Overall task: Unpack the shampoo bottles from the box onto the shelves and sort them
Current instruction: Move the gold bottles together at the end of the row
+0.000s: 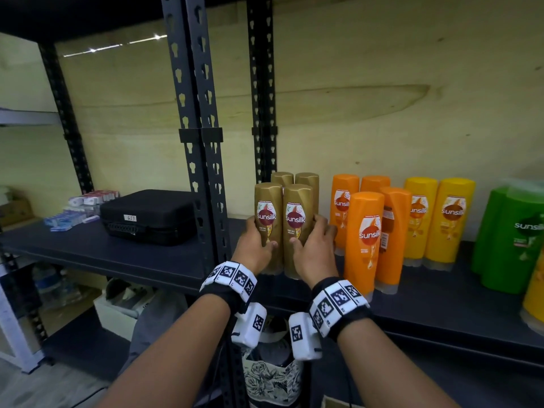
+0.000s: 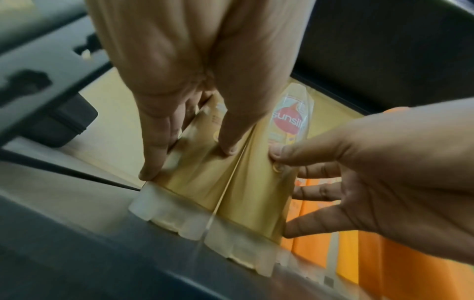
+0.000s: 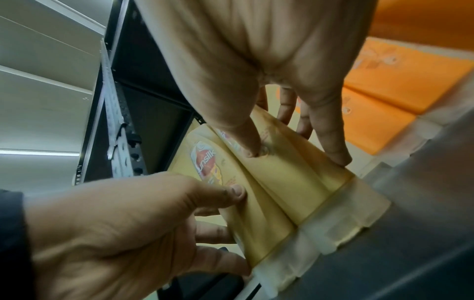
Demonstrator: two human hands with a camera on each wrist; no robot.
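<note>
Hands on the front gold pair now: my left hand wraps one gold bottle, my right hand the other gold bottle, both standing at the shelf front edge, so I reckon squaring, then release.

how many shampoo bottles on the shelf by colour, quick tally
gold bottles: 4
orange bottles: 4
yellow bottles: 2 full in view, plus 1 cut off at the right edge
green bottles: a cluster at the edge, count unclear
total clearly countable: 10
</note>
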